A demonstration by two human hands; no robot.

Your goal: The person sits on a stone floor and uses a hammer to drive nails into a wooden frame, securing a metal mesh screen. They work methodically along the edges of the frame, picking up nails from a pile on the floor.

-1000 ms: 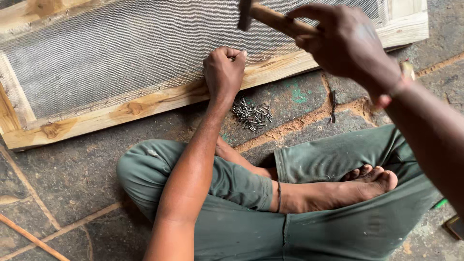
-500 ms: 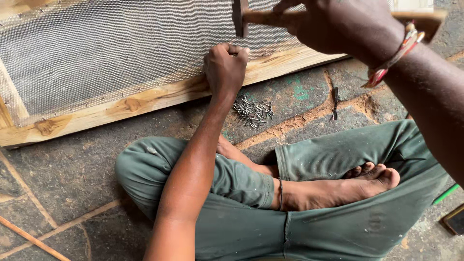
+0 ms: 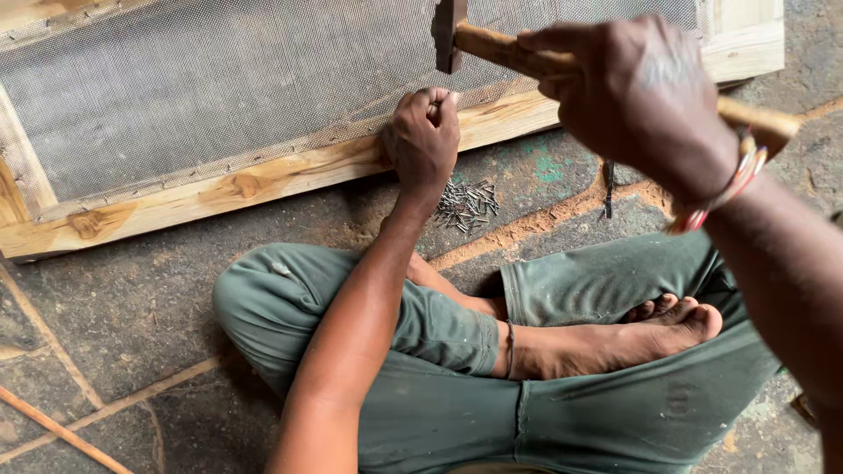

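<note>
Seated cross-legged on stone floor [image 3: 132, 316]; nail pile [image 3: 467, 204] just past the knee; left hand [image 3: 423, 140] on wooden frame [image 3: 263, 180], fingertips pinched together, nail itself too small to see; right hand [image 3: 637, 96] fist-wrapped on hammer [image 3: 492, 46]; handle axis runs left-right, head at left, above left hand; mesh [image 3: 219, 88] beyond.

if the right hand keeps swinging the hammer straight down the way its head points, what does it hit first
Most likely the pinched fingertips of the left hand, which sit right under the hammer held by the right hand, on the wooden frame. Any nail there is too small to see, and depth is unclear.
</note>
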